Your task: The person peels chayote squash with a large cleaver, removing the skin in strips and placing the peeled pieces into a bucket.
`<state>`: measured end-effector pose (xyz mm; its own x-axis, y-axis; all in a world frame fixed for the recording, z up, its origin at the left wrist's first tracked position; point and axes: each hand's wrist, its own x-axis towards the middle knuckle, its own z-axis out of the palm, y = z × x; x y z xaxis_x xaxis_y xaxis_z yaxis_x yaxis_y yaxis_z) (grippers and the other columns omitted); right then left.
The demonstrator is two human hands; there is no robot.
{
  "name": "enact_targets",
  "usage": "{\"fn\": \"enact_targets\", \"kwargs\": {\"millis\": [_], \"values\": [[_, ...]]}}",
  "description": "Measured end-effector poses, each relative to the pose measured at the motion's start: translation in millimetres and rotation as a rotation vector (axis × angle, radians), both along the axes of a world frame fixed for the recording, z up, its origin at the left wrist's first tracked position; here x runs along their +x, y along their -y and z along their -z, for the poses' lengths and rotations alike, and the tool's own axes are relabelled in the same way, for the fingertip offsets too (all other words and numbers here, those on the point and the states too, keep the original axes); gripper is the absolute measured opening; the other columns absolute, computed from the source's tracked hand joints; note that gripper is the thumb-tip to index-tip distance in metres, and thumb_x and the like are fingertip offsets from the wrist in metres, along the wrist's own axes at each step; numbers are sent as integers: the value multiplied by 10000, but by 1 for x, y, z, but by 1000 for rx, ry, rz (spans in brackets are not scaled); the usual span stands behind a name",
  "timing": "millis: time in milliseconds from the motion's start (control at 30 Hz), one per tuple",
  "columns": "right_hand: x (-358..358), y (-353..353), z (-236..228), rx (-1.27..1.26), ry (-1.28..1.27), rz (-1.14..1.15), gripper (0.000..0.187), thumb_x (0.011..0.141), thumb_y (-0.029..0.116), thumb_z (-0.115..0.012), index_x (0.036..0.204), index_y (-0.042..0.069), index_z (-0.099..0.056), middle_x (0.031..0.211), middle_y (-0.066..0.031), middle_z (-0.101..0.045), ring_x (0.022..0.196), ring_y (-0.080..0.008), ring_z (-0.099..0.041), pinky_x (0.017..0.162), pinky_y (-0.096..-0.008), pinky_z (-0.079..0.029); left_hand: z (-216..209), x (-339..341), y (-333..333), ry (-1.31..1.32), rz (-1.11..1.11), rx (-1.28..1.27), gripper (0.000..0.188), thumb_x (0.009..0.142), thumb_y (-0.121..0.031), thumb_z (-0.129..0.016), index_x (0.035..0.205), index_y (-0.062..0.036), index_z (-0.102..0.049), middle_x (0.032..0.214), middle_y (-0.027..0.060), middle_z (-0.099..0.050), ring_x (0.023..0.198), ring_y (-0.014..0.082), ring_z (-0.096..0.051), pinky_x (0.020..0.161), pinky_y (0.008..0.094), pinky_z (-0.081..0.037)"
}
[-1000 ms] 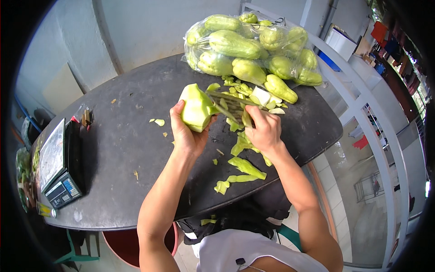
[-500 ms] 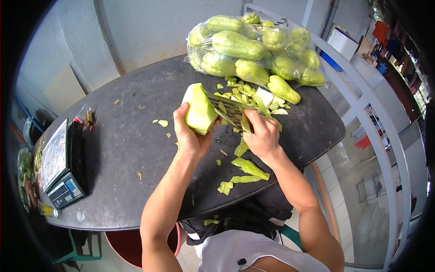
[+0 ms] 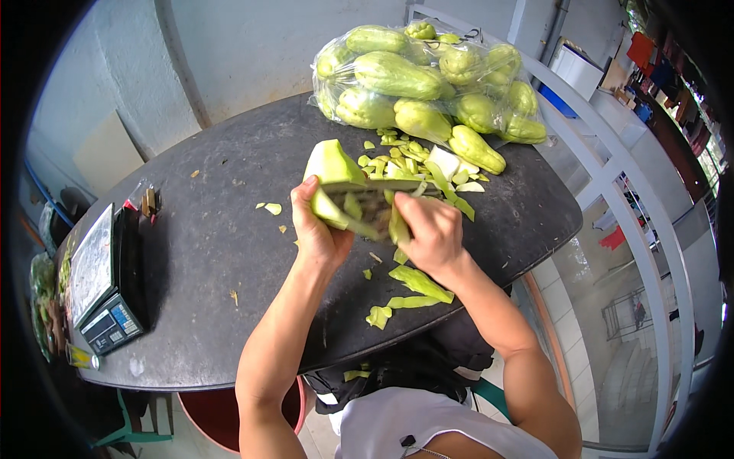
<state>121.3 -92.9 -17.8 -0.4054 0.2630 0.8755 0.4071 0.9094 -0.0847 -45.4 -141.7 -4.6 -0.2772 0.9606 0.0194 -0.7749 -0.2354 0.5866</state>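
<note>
My left hand (image 3: pixel 317 233) is wrapped round a large, pale green peeled chayote (image 3: pixel 333 163) above the table. In my right hand (image 3: pixel 434 236) is a wide-bladed knife (image 3: pixel 367 208), slightly blurred, its blade lying across the lower part of the chayote. Bits of green peel cling to the blade, and its handle is hidden by my fingers. Beyond my right hand lies a heap of peel and chayote scraps (image 3: pixel 401 159) with a whole chayote (image 3: pixel 477 149) beside it. Long peel strips (image 3: pixel 422 284) lie near the table's front edge.
A clear plastic bag of chayotes (image 3: pixel 417 76) stands at the back of the dark table (image 3: pixel 206 252). On the left sits a digital scale (image 3: pixel 111 275). A red tub (image 3: pixel 206 417) is below the front edge; a grey metal railing (image 3: pixel 604 180) curves along the right.
The knife has come down and toward me along the chayote, its blade now across the lower part. My right hand has shifted slightly left with it; my left hand stays almost in place.
</note>
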Motion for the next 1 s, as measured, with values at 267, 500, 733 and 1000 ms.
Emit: {"fn": "enact_targets", "kwargs": {"millis": [267, 500, 733, 1000], "values": [[7, -2, 0, -164, 0, -12, 298, 699, -26, -653, 993, 19, -643, 794, -168, -691, 688, -336, -696, 611, -396, -551, 17, -8, -6, -115, 23, 73, 575, 855, -509, -526, 1234, -80, -578, 1176, 111, -627, 1088, 295, -581, 932, 450, -465], [5, -21, -8, -405, 58, 79, 153, 806, 17, -667, 934, 43, -588, 750, -193, -678, 698, -380, -691, 590, -439, -532, 3, -4, -2, -225, 46, 124, 616, 829, -530, -545, 1219, -54, -577, 1102, 124, -644, 964, 279, -604, 790, 428, -472], [10, -12, -6, -249, 12, 56, 225, 763, -25, -637, 978, 33, -606, 744, -171, -675, 678, -372, -686, 593, -423, -538, -5, -4, 5, -257, 92, 193, 639, 818, -555, -528, 1196, -44, -587, 1044, 128, -642, 864, 273, -593, 687, 408, -453], [10, -33, -8, -483, 94, 253, 160, 837, 23, -664, 982, 55, -605, 710, -198, -655, 712, -398, -691, 577, -447, -521, -2, -5, 2, -212, 164, 213, 667, 810, -571, -544, 1235, -58, -581, 1044, 156, -646, 828, 278, -593, 673, 377, -453]]}}
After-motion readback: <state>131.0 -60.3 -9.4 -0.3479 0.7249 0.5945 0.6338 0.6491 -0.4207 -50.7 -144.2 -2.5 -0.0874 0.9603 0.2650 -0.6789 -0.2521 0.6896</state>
